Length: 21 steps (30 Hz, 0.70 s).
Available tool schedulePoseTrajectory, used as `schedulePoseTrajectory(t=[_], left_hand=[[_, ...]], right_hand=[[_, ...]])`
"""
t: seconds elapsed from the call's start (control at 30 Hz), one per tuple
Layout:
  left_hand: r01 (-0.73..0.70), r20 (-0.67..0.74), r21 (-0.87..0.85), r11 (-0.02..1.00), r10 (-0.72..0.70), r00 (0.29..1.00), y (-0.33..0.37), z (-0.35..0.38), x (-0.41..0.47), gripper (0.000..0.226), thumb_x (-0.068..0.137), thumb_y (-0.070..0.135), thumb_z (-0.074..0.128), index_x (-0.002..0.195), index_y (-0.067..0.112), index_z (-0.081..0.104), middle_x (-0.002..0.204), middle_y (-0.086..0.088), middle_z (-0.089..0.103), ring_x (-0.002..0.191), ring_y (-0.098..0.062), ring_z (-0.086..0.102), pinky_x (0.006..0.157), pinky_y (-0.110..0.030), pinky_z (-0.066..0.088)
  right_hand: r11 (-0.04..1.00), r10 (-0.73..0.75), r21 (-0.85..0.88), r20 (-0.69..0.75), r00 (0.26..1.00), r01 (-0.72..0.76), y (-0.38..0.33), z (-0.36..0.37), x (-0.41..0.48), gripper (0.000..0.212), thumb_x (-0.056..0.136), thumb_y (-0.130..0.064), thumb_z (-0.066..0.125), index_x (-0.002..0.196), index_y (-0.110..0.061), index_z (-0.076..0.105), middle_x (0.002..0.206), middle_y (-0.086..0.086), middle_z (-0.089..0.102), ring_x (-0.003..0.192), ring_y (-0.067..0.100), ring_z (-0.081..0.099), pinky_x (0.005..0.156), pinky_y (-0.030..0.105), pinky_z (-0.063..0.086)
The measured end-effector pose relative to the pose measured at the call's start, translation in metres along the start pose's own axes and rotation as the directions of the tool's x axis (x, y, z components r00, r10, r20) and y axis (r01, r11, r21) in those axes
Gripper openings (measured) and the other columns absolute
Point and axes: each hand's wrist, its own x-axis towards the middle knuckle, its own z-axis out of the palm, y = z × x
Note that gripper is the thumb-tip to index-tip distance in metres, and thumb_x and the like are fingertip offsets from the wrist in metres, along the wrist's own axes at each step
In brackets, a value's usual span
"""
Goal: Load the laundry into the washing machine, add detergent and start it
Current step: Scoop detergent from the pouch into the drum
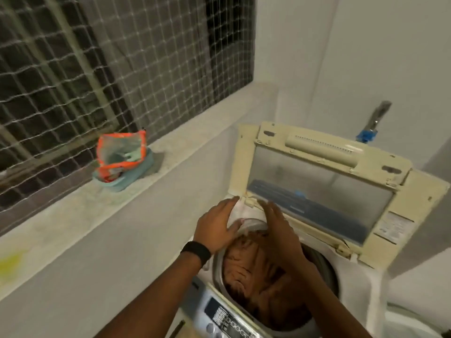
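Laundry (244,269): where is it?

Brown and crumpled, down inside the drum (217,267) of the washing machine (366,289), lower centre of the frame, piled close to the rim.

What lies at the far left?

A netted window grille (85,69) fills the upper left, and a pale ledge (61,215) runs under it. An orange detergent pouch (119,152), mouth open, stands on a teal dish (139,175) on that ledge, well apart from the machine. A plain wall (122,252) drops from the ledge's edge toward the machine's left side.

And the hands?

Left hand (217,228), a dark band (196,252) on its wrist, lies flat on the machine's top at the drum's upper-left edge, fingers straight and spread, holding nothing. Right hand (280,223) is just beside it, above the drum's back edge, fingers straight and close together, blurred. Its fingertips come near the lower-left corner of the lid (317,191); whether they touch it I cannot tell. Its forearm crosses the right part of the drum's mouth, so the cloth shows mostly between the two arms.

What closes in the right side?

The lid stands raised behind the drum, its cloudy pane facing the camera, reaching almost to the right edge of the frame. Above it, upper right, a tap (377,118) with a blue fitting sticks out from the wall.

And the near edge?

The control panel (227,315) runs along the drum's front, bottom centre, between the forearms.
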Motion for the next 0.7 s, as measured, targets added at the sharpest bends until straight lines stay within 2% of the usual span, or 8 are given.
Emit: schedulePoseTrajectory(t=[0.07,0.1,0.23,0.37,0.47,0.53,0.6,0.7], left_hand=[[0.022,-0.116,0.021,1.000,-0.020,0.993,-0.002,-0.023,-0.006,0.056,0.102,0.053,0.054,0.153,0.032,0.044,0.152,0.009,0.052,0.132,-0.014,0.053,0.104,-0.027,0.043],[0.031,-0.181,0.052,0.998,-0.022,0.983,-0.007,-0.037,-0.009,0.054,0.103,0.052,0.054,0.152,0.031,0.046,0.150,0.009,0.054,0.130,-0.013,0.055,0.101,-0.026,0.045],[0.071,-0.430,0.101,0.992,-0.021,0.902,-0.024,-0.090,-0.020,0.042,0.102,0.047,0.058,0.139,0.027,0.059,0.135,0.007,0.064,0.116,-0.015,0.064,0.089,-0.032,0.056],[0.084,-0.631,0.116,0.990,0.008,0.776,-0.034,-0.147,-0.033,0.024,0.103,0.041,0.056,0.119,0.024,0.064,0.111,0.007,0.068,0.090,-0.014,0.067,0.067,-0.038,0.059],[0.113,-0.757,0.074,0.991,-0.018,0.653,-0.043,-0.182,-0.036,0.017,0.104,0.034,0.054,0.111,0.021,0.061,0.104,0.004,0.064,0.083,-0.017,0.063,0.062,-0.039,0.056],[0.162,-0.805,-0.029,0.986,-0.119,0.582,-0.051,-0.203,-0.034,0.018,0.102,0.031,0.058,0.116,0.020,0.057,0.108,0.003,0.058,0.086,-0.017,0.058,0.064,-0.036,0.052],[0.241,-0.810,-0.114,0.964,-0.231,0.539,-0.060,-0.218,-0.028,0.031,0.099,0.031,0.062,0.125,0.016,0.053,0.116,-0.003,0.053,0.094,-0.020,0.055,0.067,-0.031,0.044],[0.377,-0.701,-0.219,0.900,-0.414,0.581,-0.078,-0.225,-0.015,0.050,0.101,0.039,0.059,0.143,0.017,0.044,0.131,-0.014,0.045,0.113,-0.030,0.051,0.081,-0.030,0.039]], right_hand=[[0.995,-0.075,0.071,-0.015,0.997,0.076,-0.023,-0.004,0.010,0.096,0.078,-0.071,0.066,0.156,-0.028,0.032,0.160,0.002,0.037,0.142,0.025,0.044,0.113,0.044,0.041],[0.987,-0.130,0.092,-0.023,0.991,0.131,-0.039,-0.005,0.016,0.092,0.079,-0.067,0.071,0.154,-0.026,0.035,0.157,0.001,0.041,0.139,0.024,0.047,0.111,0.044,0.044],[0.935,-0.326,0.121,-0.089,0.941,0.335,-0.100,-0.003,0.036,0.078,0.089,-0.060,0.067,0.154,-0.030,0.037,0.155,-0.005,0.042,0.136,0.018,0.049,0.108,0.044,0.048],[0.909,-0.402,0.077,-0.085,0.912,0.409,-0.169,-0.003,0.054,0.068,0.092,-0.065,0.059,0.151,-0.038,0.038,0.156,-0.009,0.043,0.131,0.017,0.055,0.103,0.046,0.052],[0.857,-0.505,0.054,-0.107,0.857,0.512,-0.211,-0.001,0.071,0.042,0.101,-0.047,0.058,0.141,-0.034,0.054,0.140,-0.008,0.058,0.113,0.017,0.065,0.095,0.044,0.054],[0.829,-0.552,0.018,-0.130,0.824,0.559,-0.239,0.001,0.084,0.029,0.103,-0.033,0.056,0.131,-0.030,0.063,0.128,-0.004,0.065,0.107,0.023,0.066,0.090,0.044,0.054],[0.828,-0.561,-0.061,-0.100,0.822,0.557,-0.268,0.003,0.099,0.028,0.103,-0.027,0.053,0.127,-0.031,0.067,0.126,-0.001,0.068,0.111,0.030,0.065,0.091,0.044,0.053],[0.793,-0.556,-0.284,0.022,0.831,0.538,-0.300,0.010,0.124,0.032,0.103,-0.024,0.050,0.129,-0.032,0.067,0.126,0.007,0.069,0.114,0.035,0.064,0.090,0.042,0.051]])
